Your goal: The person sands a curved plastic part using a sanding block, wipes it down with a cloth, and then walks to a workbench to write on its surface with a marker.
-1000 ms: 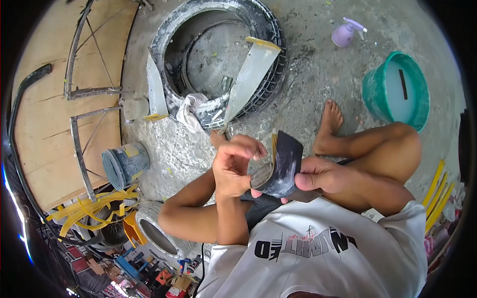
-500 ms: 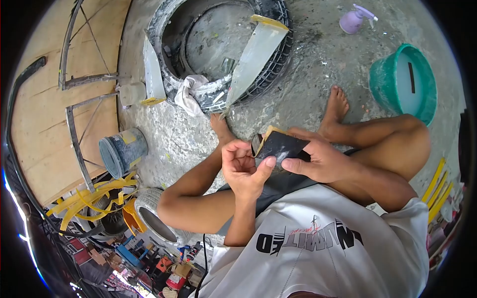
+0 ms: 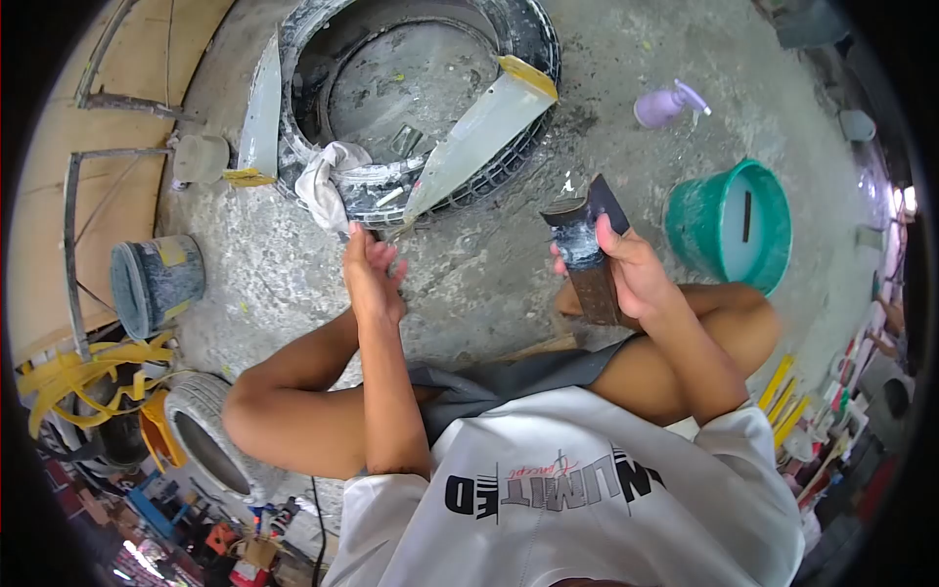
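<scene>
A dark, curled sheet (image 3: 582, 240) with whitish smears is in my right hand (image 3: 636, 269), pinched between thumb and fingers along with a brown flat piece (image 3: 595, 295) below it. My left hand (image 3: 375, 279) holds nothing; its fingers are apart, and the fingertips are at the lower edge of a white cloth (image 3: 328, 186). That cloth lies over the near rim of a large tire (image 3: 543, 59). Against the tire lean two grey panels with yellow ends, one on the right (image 3: 479, 142) and one on the left (image 3: 261, 117).
A green bucket (image 3: 680, 215) of cloudy water holds a dark strip (image 3: 746, 217). Behind it is a purple spray bottle (image 3: 660, 108). To the left are a grey bucket (image 3: 181, 284), a smaller tire (image 3: 186, 401), yellow strips (image 3: 73, 377) and a metal frame (image 3: 70, 235).
My left hand has let go of the dark sheet and moved left and forward to the cloth. My right hand keeps the sheet, now farther right and opened into a curl.
</scene>
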`<control>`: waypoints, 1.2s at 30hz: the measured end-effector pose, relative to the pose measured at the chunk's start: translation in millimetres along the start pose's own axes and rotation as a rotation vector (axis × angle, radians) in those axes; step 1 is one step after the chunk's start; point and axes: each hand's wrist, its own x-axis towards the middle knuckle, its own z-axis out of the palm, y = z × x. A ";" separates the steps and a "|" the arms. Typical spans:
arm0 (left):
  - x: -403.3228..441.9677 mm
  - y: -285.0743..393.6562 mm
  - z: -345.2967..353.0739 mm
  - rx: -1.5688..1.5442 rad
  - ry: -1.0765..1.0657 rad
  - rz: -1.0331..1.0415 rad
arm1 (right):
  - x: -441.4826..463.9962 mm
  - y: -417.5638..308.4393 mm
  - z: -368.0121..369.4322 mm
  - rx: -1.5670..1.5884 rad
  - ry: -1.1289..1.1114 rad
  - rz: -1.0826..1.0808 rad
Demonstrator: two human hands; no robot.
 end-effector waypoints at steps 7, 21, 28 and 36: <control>37.5 -9.9 3.9 0.396 0.067 0.494 | -4.8 -8.7 -31.1 -0.683 0.514 -0.151; 79.5 68.1 31.5 1.336 -0.656 1.037 | -164.7 -212.0 -410.1 -1.848 0.997 0.150; 49.9 80.8 70.2 1.458 -0.966 1.035 | -142.2 -109.5 -387.8 -1.136 1.114 0.170; 48.3 94.2 70.7 1.389 -0.891 0.974 | -92.3 -161.6 -111.9 -2.115 0.312 -0.296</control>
